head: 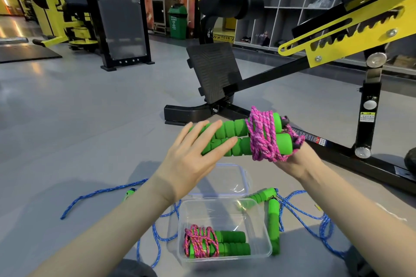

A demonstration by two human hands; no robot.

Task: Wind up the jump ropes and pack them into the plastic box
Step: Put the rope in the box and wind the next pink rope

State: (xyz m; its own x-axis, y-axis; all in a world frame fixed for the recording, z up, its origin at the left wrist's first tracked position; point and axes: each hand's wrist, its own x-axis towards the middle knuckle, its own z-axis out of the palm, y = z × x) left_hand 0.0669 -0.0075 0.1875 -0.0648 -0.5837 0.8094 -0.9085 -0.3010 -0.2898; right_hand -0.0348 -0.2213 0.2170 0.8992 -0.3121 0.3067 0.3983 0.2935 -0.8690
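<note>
Grey gym floor (67, 108), yellow-black bench (337, 36), grey cubby shelves (281, 7).

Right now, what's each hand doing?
Left hand: open, flat against the green foam handles of the wound pink jump rope.
Right hand: gripping that bundle at its wrapped end.

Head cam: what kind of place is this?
Most likely a gym: a yellow-framed bench, a yellow and black machine at back left, and cubby shelves on the far wall.
</note>
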